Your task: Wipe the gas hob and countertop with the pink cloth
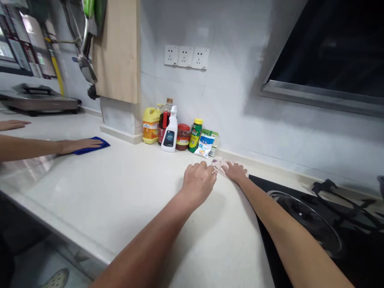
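A pale pink and white cloth lies bunched on the white counter, by the back wall and the near corner of the stove. My right hand rests on it, fingers bent over the fabric. Just left of the cloth, my left hand is closed over the counter, knuckles up. Its fingertips point toward the cloth's left edge but are hidden, so I cannot tell whether they pinch it.
A white spray bottle, yellow jug, red-lidded jar, green bottle and salt packet line the wall. At left, another person's hand presses a blue cloth. The gas stove borders the right.
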A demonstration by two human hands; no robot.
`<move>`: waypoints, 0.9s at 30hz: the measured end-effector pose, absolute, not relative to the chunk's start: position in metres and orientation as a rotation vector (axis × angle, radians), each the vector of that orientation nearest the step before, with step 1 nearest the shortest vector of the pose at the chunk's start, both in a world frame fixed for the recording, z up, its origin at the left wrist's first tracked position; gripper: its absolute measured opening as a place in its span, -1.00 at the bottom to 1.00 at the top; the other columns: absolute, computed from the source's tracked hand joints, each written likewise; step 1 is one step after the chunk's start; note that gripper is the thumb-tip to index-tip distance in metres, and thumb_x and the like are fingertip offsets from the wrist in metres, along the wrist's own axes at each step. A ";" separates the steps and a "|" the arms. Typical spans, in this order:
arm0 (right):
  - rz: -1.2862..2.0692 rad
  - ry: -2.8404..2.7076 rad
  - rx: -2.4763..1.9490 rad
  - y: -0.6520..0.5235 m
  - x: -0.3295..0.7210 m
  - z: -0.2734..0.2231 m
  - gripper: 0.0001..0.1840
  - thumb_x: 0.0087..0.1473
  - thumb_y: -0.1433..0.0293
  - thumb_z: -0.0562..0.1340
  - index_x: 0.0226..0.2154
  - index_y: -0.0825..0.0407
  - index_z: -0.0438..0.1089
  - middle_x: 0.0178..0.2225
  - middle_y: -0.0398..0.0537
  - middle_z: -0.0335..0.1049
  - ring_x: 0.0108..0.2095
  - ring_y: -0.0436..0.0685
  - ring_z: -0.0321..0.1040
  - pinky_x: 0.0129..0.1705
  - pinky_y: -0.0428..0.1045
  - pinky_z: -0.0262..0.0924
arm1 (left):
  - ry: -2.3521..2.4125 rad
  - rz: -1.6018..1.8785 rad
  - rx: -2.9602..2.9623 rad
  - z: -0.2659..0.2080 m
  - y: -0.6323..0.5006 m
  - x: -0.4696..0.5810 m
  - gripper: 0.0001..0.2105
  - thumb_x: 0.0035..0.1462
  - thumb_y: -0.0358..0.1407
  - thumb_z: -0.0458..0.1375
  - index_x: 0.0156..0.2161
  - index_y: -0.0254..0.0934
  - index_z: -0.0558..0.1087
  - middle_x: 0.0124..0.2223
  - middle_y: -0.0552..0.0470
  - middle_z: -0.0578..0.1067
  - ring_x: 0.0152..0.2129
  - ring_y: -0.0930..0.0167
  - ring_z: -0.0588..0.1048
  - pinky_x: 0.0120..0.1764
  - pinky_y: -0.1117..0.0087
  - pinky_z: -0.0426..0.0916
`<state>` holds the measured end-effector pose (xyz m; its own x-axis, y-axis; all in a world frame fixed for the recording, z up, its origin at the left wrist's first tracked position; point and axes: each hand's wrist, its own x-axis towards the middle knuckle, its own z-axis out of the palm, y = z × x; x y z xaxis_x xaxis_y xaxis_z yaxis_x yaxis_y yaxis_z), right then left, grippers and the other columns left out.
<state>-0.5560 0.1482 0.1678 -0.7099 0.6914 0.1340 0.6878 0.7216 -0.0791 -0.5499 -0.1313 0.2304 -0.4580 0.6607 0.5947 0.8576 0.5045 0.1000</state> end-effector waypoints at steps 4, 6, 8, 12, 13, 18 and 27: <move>0.040 -2.839 -0.912 0.096 -0.552 0.165 -0.33 0.27 -0.08 -0.10 0.32 -0.23 0.10 0.34 0.13 0.01 0.28 0.48 -0.01 0.17 0.40 -0.09 | -2.298 -0.567 -1.213 0.230 -0.134 -0.553 -0.69 0.38 -0.25 -0.06 -0.18 -0.26 0.54 -0.18 -0.08 0.54 -0.20 0.26 0.51 -0.18 0.25 0.25; 0.039 -2.876 -0.699 0.061 -0.540 0.163 -0.36 0.28 -0.04 -0.06 0.30 -0.18 0.14 0.32 0.16 0.05 0.26 0.48 0.01 0.16 0.40 -0.07 | -2.360 -0.586 -1.209 0.230 -0.135 -0.555 -0.70 0.37 -0.24 -0.04 -0.16 -0.26 0.54 -0.15 -0.09 0.54 -0.17 0.26 0.51 -0.14 0.26 0.26; 0.050 -2.890 -0.477 0.027 -0.520 0.162 -0.36 0.27 -0.03 -0.01 0.29 -0.13 0.14 0.29 0.18 0.09 0.23 0.46 0.04 0.16 0.39 -0.04 | -2.444 -0.605 -1.212 0.230 -0.136 -0.555 -0.69 0.36 -0.21 -0.03 -0.13 -0.25 0.54 -0.11 -0.08 0.54 -0.16 0.27 0.51 -0.11 0.27 0.27; 0.139 -2.916 -0.123 -0.032 -0.459 0.162 -0.31 0.22 -0.11 0.03 0.29 -0.17 0.12 0.28 0.14 0.07 0.22 0.40 0.03 0.18 0.39 -0.05 | -2.538 -0.641 -1.242 0.228 -0.136 -0.557 -0.68 0.34 -0.16 -0.02 -0.09 -0.23 0.54 -0.08 -0.08 0.54 -0.15 0.28 0.52 -0.08 0.30 0.30; 0.161 -2.931 -0.066 -0.044 -0.440 0.162 -0.29 0.20 -0.13 0.06 0.27 -0.18 0.13 0.29 0.12 0.05 0.23 0.41 0.00 0.19 0.40 -0.07 | -2.540 -0.650 -1.257 0.226 -0.136 -0.558 -0.68 0.34 -0.15 -0.02 -0.08 -0.22 0.54 -0.07 -0.07 0.54 -0.14 0.28 0.52 -0.07 0.31 0.31; 0.277 -2.916 0.114 -0.087 -0.346 0.162 -0.34 0.11 -0.06 0.23 0.18 -0.17 0.22 0.26 0.09 0.04 0.29 0.42 -0.11 0.25 0.41 -0.16 | -2.566 -0.663 -1.353 0.218 -0.131 -0.558 -0.65 0.32 -0.12 -0.04 -0.08 -0.20 0.55 -0.05 -0.08 0.56 -0.10 0.25 0.52 -0.06 0.30 0.33; 0.285 -2.779 0.094 -0.096 -0.241 0.163 -0.81 0.04 0.33 0.24 -0.25 -0.03 0.29 -0.26 -0.09 0.29 -0.20 0.15 0.21 -0.10 0.13 0.14 | -2.588 -0.579 -1.537 0.200 -0.120 -0.556 -0.68 0.25 -0.14 0.01 -0.13 -0.20 0.57 -0.06 -0.11 0.59 -0.09 0.22 0.52 -0.08 0.30 0.37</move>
